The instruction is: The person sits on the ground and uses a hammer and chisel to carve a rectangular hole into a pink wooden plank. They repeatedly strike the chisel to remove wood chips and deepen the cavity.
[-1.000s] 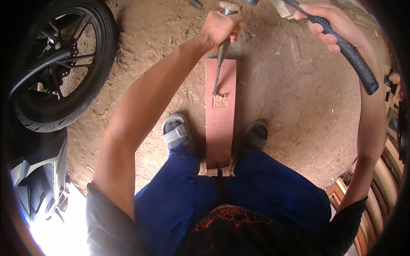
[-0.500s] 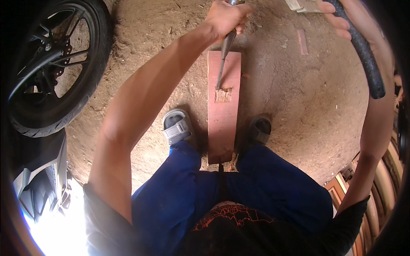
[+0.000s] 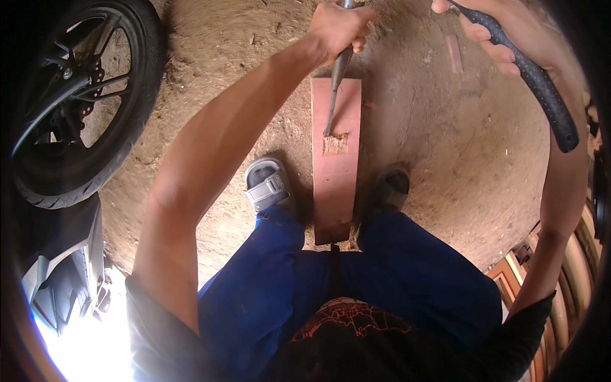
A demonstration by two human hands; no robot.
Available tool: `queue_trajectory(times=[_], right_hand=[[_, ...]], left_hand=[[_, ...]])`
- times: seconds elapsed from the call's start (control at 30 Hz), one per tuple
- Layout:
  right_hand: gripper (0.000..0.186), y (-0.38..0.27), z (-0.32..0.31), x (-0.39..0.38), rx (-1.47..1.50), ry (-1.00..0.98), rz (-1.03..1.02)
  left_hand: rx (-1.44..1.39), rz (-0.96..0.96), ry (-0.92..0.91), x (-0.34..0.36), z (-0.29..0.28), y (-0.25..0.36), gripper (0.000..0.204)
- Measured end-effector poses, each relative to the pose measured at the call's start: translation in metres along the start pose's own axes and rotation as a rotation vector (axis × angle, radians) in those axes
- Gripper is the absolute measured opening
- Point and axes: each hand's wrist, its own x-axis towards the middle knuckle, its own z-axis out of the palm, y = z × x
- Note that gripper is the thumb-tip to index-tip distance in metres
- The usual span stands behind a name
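My left hand (image 3: 340, 28) is wrapped around the handle of a chisel (image 3: 337, 73). The steel blade slants down, its tip at the far left corner of a shallow, roughly square recess (image 3: 335, 144) with ragged wood inside. That recess is cut into a reddish wooden board (image 3: 333, 191), which lies lengthwise between my feet. Raised at the upper right, my right hand (image 3: 499, 48) grips a hammer by its black, textured handle (image 3: 541, 89). The hammer's head is outside the picture.
A motorcycle wheel (image 3: 149, 95) stands at the left, with bodywork (image 3: 70, 280) below it. My sandalled feet (image 3: 267, 184) flank the board on a dirt floor (image 3: 458, 165). A small wood strip (image 3: 454, 54) lies farther off. Stacked wooden pieces (image 3: 573, 274) line the right edge.
My right hand with the hammer has shifted slightly left and nearer, more of its handle showing. The chisel tip stays at the same corner of the recess.
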Motion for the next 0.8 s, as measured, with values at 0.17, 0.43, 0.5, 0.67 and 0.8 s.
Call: queue_trajectory(times=[0.17,0.43,0.5,0.67,0.8], right_hand=[[0.027,-0.005,-0.010,0.003,0.119,-0.157,-0.053],[0.029,0.006,-0.007,0.011,0.217,-0.240,-0.062],[0.030,0.014,-0.010,-0.006,0.262,-0.206,-0.008],[0.029,-0.003,0.000,-0.016,0.176,-0.209,0.125],[0.029,0.017,-0.013,0.002,0.217,-0.278,-0.198]], left_hand=[[-0.044,-0.036,0.029,-0.004,-0.013,-0.014,0.029],[-0.026,-0.045,0.026,-0.018,-0.021,-0.009,0.034],[-0.056,-0.030,-0.044,-0.013,0.000,-0.005,0.032],[-0.119,-0.078,-0.024,-0.027,-0.013,-0.016,0.027],[-0.040,-0.052,0.038,-0.028,-0.010,-0.015,0.024]])
